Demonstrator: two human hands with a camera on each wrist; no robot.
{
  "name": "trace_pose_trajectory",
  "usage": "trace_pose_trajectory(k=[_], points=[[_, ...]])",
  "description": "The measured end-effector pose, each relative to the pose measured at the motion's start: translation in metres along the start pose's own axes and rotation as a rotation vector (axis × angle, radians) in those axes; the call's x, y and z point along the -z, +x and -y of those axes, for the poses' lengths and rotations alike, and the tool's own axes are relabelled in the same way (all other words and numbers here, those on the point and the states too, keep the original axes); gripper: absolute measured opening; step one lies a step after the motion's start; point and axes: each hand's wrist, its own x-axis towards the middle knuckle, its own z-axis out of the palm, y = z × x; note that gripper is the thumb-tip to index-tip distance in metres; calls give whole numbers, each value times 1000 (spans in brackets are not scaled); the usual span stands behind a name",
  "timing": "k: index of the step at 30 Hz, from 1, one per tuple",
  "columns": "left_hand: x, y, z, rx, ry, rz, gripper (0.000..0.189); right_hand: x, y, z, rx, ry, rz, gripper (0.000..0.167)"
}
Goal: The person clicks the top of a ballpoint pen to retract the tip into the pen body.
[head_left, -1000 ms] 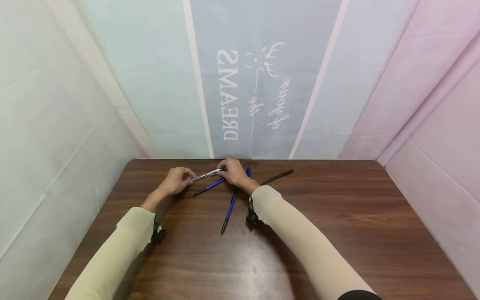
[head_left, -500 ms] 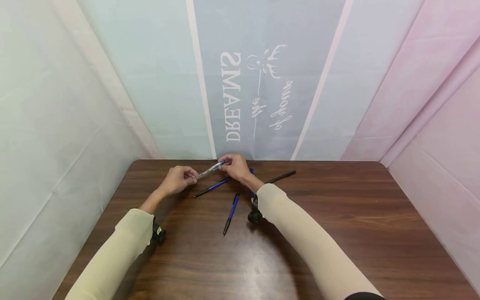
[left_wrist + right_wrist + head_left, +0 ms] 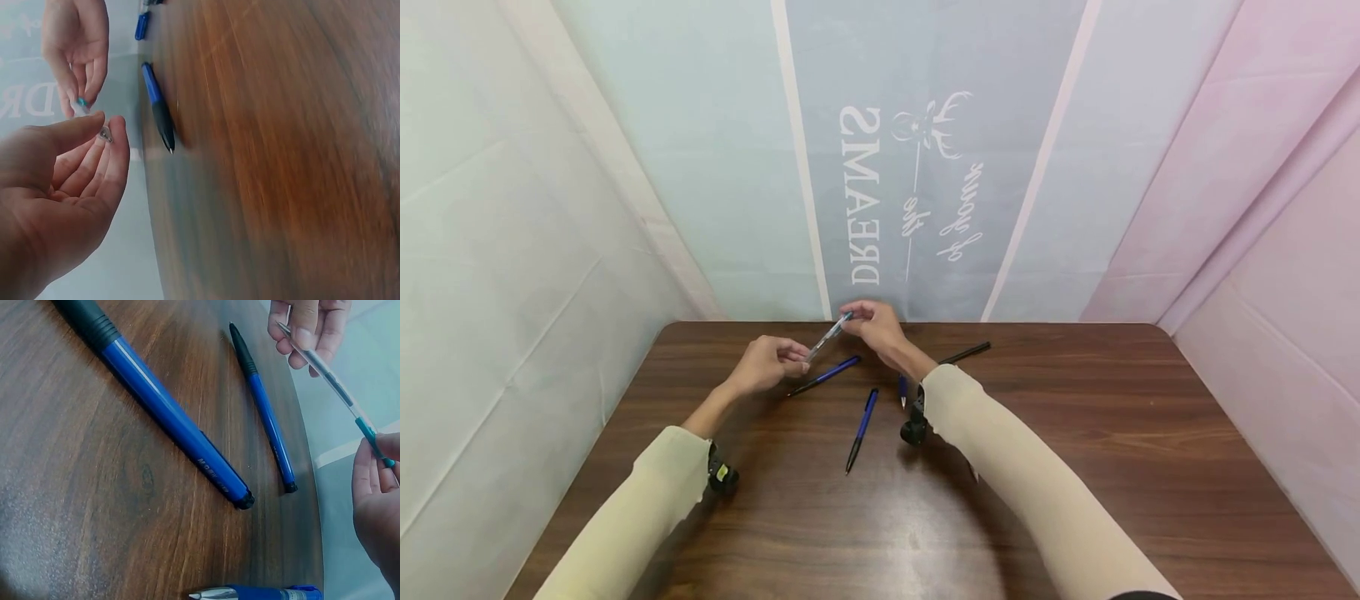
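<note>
Between both hands, a clear pen with a teal end (image 3: 827, 337) slants over the far edge of the table. My left hand (image 3: 771, 362) pinches it close to its metal point, thumb against fingers. The right hand (image 3: 877, 327) grips the teal end, higher up and farther back. In the right wrist view the clear pen (image 3: 337, 390) shows its metal tip beside the left thumb. Just below lies a blue pen with a black grip (image 3: 823, 377), and a similar blue pen (image 3: 862, 429) rests nearer the front.
A blue pen with a silver tip (image 3: 903, 392) lies partly behind the right wrist. Beyond it is a black pen (image 3: 966, 353), partly covered by the arm. A printed cloth backdrop (image 3: 910, 208) rises behind the brown wooden table (image 3: 1112, 433).
The clear pen has been raised off the table and now slants more steeply. My left hand has shifted right, while the right hand has risen slightly. The other pens lie as before.
</note>
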Motion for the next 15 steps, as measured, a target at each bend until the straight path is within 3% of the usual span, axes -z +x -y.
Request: trace_pose_trajectory(k=[4, 7, 15], points=[[-6, -1, -6, 52, -135, 35, 25, 0, 0, 2, -42, 169, 16, 38], [-11, -1, -11, 98, -288, 63, 30, 0, -1, 4, -79, 294, 26, 43], [-22, -4, -20, 174, -566, 125, 41, 1, -3, 8, -107, 404, 56, 49]])
